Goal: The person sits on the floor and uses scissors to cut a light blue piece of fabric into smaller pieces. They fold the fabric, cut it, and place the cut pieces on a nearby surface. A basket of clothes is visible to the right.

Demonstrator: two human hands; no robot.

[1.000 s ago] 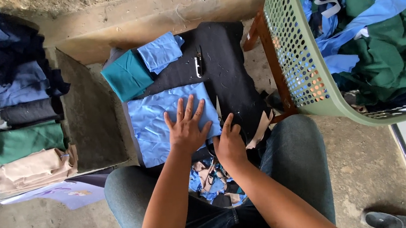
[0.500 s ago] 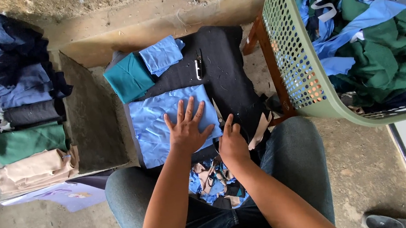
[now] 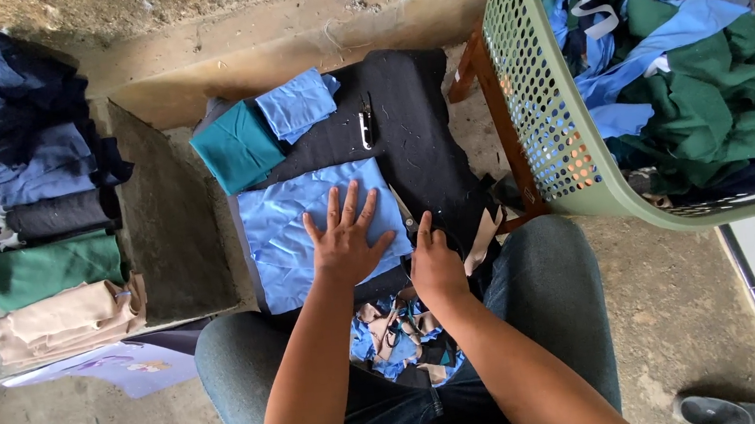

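- Light blue cloth (image 3: 305, 234) lies flat on the black fabric (image 3: 412, 143) that covers the low counter, just in front of the person's knees; it looks thin and creased, so I judge it could bunch or skew if the palm slides while pressing.
- The left hand (image 3: 348, 238) rests on the cloth's right half with fingers spread flat, its grip wide open and holding nothing.
- The right hand (image 3: 435, 267) sits at the cloth's right edge, fingers curled down onto the dark fabric; whether its grip pinches anything I cannot tell.
- Small scissors or a clip-like tool (image 3: 367, 124) lie on the black fabric near the cloth; a sweeping move could knock them off.
- Cloth scraps (image 3: 396, 341) pile in the lap and could tangle with the edge.
- The green basket (image 3: 556, 128) stands overfull at the right; a bumped elbow could spill it.
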